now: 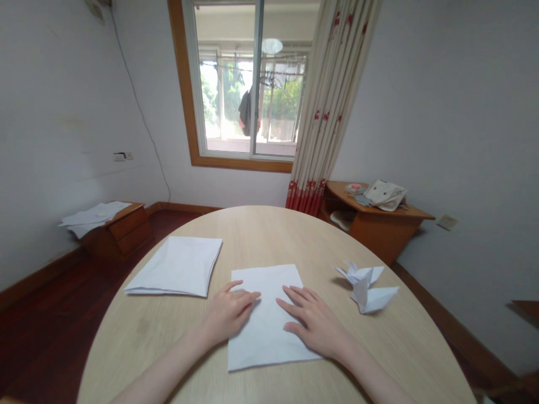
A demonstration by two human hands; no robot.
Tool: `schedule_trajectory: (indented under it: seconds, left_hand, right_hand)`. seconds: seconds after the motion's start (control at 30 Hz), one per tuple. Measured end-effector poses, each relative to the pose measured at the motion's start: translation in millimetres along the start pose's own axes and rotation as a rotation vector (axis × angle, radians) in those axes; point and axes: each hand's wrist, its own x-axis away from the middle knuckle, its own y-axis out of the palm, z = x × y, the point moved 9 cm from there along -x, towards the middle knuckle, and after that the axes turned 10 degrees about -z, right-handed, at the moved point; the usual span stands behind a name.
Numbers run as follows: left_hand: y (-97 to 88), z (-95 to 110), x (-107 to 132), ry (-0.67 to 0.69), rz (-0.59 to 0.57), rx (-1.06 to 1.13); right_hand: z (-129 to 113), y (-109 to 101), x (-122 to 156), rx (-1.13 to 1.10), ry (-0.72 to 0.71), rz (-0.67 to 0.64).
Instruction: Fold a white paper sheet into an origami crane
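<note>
Pale wood-grain counter (269, 235), round and smooth, carries a white sheet (265, 336) lying flat in front of the person. The left hand (229, 314) and right hand (314, 322) rest palm-down on it, fingers loosely spread, pinching nothing. The sheet looks thin, light and limp. It would likely slide on the slick wood and crease easily, so a corner or edge is best for lifting. A paper stack (179, 266) lies to the left, and folded figures (366, 283), possibly birds, to the right.

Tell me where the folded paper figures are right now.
In the head view, the folded figures lie on the right side of the table, apart from and just right of the right hand, which rests on the sheet.
</note>
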Motion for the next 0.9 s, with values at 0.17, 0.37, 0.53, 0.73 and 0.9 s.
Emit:
schedule_trajectory:
  seconds: [0.17,0.37,0.53,0.73,0.9]
  left_hand:
    - [-2.9,9,2,0.057,0.021,0.008]
    - [-9.4,16,3,0.078,0.032,0.044]
    - [-4.2,22,4,0.129,-0.023,0.117]
    - [1.2,2,6,0.033,0.039,0.178]
    - [6.2,-40,8,-0.216,0.164,0.259]
  right_hand:
    - [10,6,-4,0.064,0.008,0.087]
    - [27,6,-5,0.097,0.052,0.246]
    - [40,3,-4,0.072,0.156,0.312]
    - [46,5,-5,0.025,0.153,0.35]
    - [48,7,-7,-0.056,0.129,0.366]
